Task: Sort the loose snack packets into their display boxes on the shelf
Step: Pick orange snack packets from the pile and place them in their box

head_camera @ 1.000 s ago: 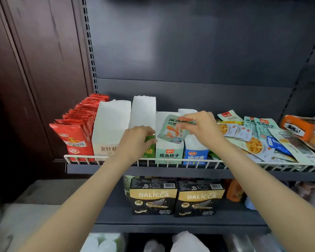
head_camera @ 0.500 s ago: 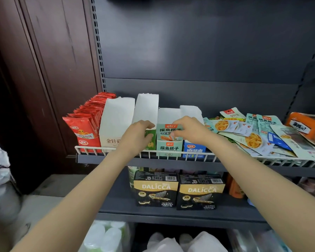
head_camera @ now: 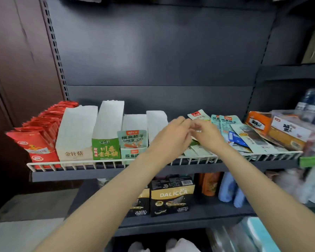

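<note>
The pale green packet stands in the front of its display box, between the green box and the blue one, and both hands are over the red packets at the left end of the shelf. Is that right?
Not quite. The head view shows the left hand and right hand over the loose packets right of the boxes, not the red packets. The pale green packet does stand in its display box.
</note>
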Available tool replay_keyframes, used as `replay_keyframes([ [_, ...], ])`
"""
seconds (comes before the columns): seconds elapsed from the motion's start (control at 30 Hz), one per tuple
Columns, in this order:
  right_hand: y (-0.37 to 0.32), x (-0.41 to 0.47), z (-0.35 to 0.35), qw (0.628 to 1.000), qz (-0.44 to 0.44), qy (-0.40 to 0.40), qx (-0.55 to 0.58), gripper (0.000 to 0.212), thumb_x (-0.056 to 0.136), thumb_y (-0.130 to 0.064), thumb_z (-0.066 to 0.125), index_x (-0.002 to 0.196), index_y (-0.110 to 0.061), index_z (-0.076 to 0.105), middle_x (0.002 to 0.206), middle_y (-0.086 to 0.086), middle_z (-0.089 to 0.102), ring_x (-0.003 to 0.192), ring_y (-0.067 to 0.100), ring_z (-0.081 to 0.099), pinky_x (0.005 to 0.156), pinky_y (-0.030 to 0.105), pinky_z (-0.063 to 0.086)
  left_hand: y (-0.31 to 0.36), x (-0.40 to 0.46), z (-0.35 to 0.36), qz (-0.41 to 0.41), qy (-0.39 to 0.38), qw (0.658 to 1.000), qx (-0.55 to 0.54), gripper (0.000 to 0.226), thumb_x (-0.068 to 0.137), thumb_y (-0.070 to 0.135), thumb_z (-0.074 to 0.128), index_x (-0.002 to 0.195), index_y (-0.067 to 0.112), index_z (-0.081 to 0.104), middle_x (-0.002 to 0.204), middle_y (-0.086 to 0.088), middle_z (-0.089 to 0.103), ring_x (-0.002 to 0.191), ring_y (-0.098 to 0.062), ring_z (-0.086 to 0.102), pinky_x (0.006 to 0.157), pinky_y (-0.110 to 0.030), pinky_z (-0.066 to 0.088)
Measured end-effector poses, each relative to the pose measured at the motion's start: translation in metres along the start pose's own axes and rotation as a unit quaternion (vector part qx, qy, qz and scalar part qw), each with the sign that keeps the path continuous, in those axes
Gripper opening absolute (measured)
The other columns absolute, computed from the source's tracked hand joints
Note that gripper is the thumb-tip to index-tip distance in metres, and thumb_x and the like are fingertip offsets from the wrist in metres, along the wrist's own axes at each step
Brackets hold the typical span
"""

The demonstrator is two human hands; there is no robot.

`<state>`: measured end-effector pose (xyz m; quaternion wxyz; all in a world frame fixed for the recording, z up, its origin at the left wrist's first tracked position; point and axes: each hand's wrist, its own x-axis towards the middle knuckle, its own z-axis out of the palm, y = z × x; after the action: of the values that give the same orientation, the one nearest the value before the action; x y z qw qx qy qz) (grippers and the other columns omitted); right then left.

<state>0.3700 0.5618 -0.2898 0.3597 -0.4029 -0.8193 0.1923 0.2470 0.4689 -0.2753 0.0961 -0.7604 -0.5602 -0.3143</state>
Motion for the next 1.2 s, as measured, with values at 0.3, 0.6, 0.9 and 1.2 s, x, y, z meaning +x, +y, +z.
replay_keyframes([
  [0.3,0.097,0.036,-0.026,0.985,0.074,-0.049,-0.149,0.052,0.09,0.005,0.038,0.14,-0.008,0.04,0.149,0.01,0.036,0.137,0.025,0.032,0.107,0.027,0.025,-0.01,0.109,0.122,-0.234,-0.17,0.957,-0.029,0.052,0.09,0.021,0.051,0.134,-0.002,0.035,0.136,-0.018,0.04,0.124,-0.032,0.042,0.099,-0.039,0.04],
  [0.6,0.111,0.044,-0.025,0.978,0.078,-0.1,-0.163,0.043,0.09,0.003,0.036,0.124,-0.01,0.058,0.13,0.01,0.056,0.118,0.031,0.051,0.094,0.034,0.041,-0.014,0.108,0.116,-0.125,-0.13,0.983,0.043,0.011,0.089,0.002,0.046,0.084,0.002,0.057,0.087,-0.012,0.057,0.085,-0.031,0.057,0.067,-0.035,0.044],
  [0.9,0.046,0.003,-0.06,0.768,0.273,0.027,0.579,0.04,0.095,-0.038,0.05,0.1,0.0,0.062,0.098,0.021,0.068,0.089,0.029,0.069,0.073,0.037,0.059,0.0,0.059,0.056,0.086,0.03,0.99,-0.108,0.027,0.092,0.006,0.053,0.112,0.014,0.07,0.114,-0.003,0.069,0.106,-0.016,0.062,0.094,-0.027,0.047],
  [1.2,-0.065,0.004,-0.021,0.802,0.079,-0.029,0.592,0.029,0.091,-0.002,0.053,0.119,-0.008,0.058,0.114,0.011,0.068,0.098,0.026,0.068,0.079,0.041,0.058,-0.049,-0.004,-0.054,-0.124,0.144,0.971,-0.142,0.046,0.083,0.031,0.069,0.125,0.023,0.052,0.121,0.011,0.055,0.108,-0.006,0.049,0.091,-0.02,0.04],
])
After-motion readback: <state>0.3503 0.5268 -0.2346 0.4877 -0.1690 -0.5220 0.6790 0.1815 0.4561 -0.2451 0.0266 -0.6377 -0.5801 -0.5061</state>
